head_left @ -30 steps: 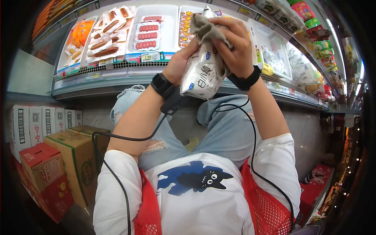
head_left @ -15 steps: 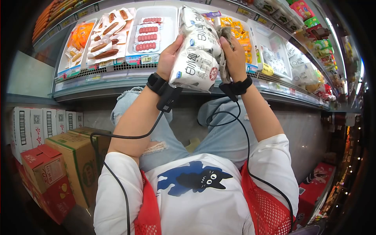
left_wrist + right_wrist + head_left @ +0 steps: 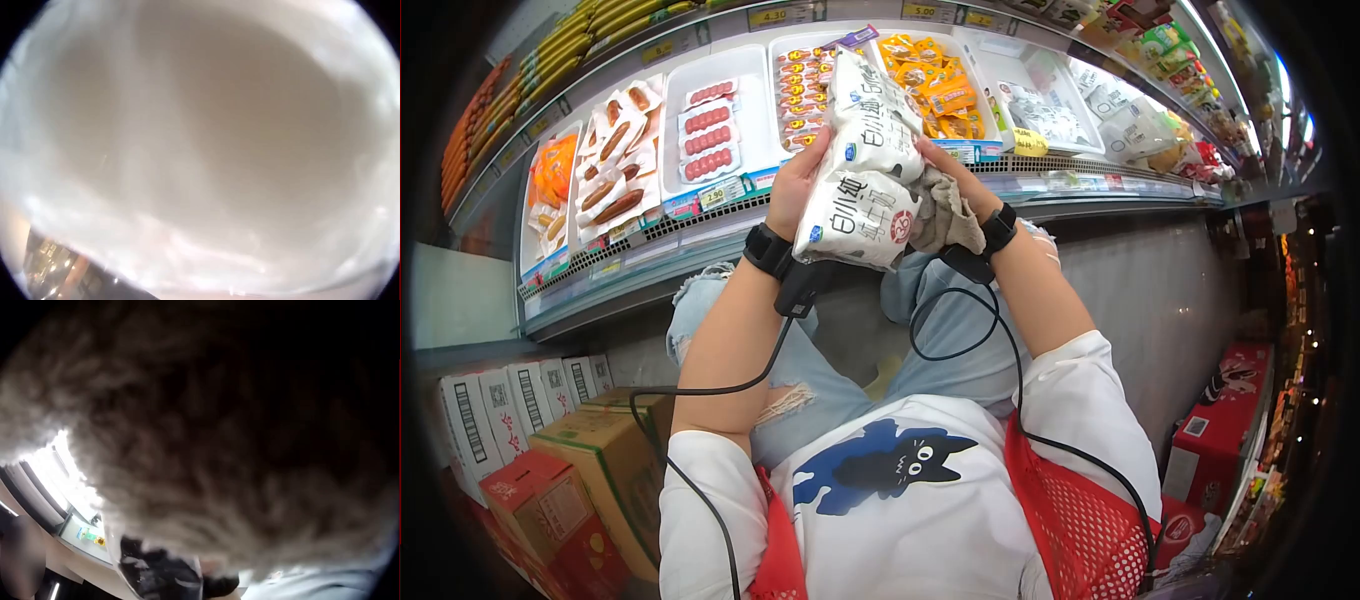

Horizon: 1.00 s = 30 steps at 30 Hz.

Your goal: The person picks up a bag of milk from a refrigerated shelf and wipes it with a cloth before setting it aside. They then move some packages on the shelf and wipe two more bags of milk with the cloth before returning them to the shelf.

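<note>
In the head view a white plastic pack of milk pouches (image 3: 858,205) is held up between both hands. The left hand (image 3: 797,190) grips its left side, fingers largely behind the pack. The right hand (image 3: 962,180) holds the other side, with a grey-brown cloth (image 3: 945,212) hanging under its palm against the pack. The pack's blurred white film (image 3: 206,137) fills most of the left wrist view. Dark, fuzzy cloth (image 3: 187,456) covers most of the right wrist view. How the fingertips lie behind the pack is hidden.
A refrigerated shelf carries trays of red sausages (image 3: 708,140), wrapped sausages and orange packets (image 3: 940,88). Price tags line its edge. Cardboard boxes (image 3: 605,440) stand on the floor at left, red boxes (image 3: 1222,425) at right. Cables run from both wrists.
The pack turned to show its printed front, then came lower and left in the head view with both hands. The cloth moved from the pack's top end to its right side. The head view shifted.
</note>
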Available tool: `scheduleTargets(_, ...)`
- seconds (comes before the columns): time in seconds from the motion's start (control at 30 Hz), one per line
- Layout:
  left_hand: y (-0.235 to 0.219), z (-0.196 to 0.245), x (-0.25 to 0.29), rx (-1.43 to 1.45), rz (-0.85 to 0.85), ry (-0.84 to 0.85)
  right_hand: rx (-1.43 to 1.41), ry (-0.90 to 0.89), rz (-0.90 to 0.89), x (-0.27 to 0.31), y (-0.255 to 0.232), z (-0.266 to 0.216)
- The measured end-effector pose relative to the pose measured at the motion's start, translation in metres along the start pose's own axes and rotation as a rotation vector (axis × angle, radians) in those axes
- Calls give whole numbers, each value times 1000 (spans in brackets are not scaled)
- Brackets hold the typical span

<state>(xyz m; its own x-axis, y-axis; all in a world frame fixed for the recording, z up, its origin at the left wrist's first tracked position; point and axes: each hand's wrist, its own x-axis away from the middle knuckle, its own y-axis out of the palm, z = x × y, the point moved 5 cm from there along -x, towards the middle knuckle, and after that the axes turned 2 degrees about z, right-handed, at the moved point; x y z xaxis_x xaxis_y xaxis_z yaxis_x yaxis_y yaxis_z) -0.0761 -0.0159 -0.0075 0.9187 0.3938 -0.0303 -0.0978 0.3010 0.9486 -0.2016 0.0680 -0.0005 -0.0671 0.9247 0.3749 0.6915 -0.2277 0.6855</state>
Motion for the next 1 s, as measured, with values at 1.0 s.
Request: scheduleTargets(1.0,-35,-19,-61,-742,393,-122,1084,-369,972,124,-295,-264)
